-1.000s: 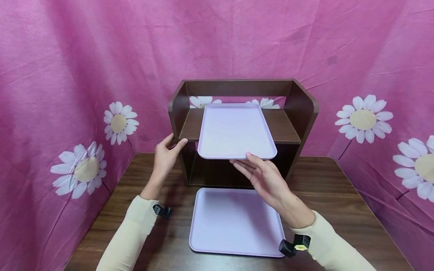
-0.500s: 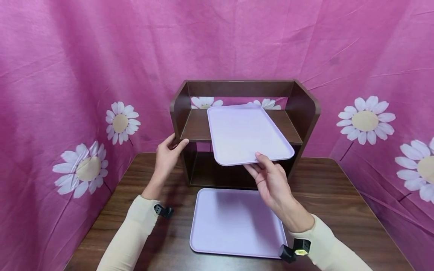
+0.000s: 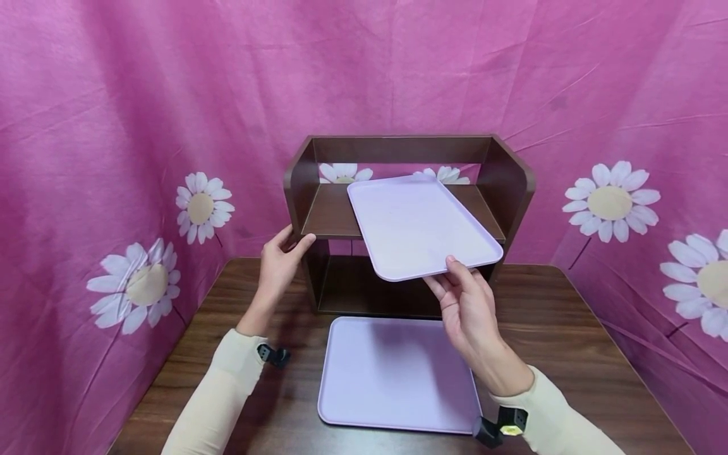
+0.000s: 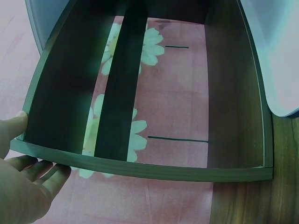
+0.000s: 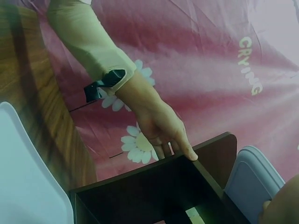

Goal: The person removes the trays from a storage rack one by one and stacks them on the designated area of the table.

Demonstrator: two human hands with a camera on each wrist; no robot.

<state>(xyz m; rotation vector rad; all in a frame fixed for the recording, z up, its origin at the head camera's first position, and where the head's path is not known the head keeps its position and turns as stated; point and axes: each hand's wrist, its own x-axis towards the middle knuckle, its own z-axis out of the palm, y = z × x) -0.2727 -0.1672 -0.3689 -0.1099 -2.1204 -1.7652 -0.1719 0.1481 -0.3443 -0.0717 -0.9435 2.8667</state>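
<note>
A brown two-tier desktop shelf (image 3: 400, 148) stands at the back of the table. My left hand (image 3: 277, 268) grips its left side panel at the middle board, thumb in front and fingers round the outside, as the left wrist view also shows. With the thumb on top and fingers below, my right hand (image 3: 471, 309) pinches the near edge of a lilac tray (image 3: 421, 221). This tray is turned slantwise over the middle board; whether its far end touches the board, I cannot tell. Another lilac tray (image 3: 398, 379) lies flat on the table before the shelf.
Under everything is a dark wood table (image 3: 546, 322). A pink cloth with daisies (image 3: 398, 69) hangs behind and along both sides. The shelf's lower compartment (image 3: 370, 284) opens toward me beneath the held tray.
The right hand has moved rightward, swinging the near edge of the held tray to the right and turning it from straight to slanted. The left hand keeps its hold on the shelf.
</note>
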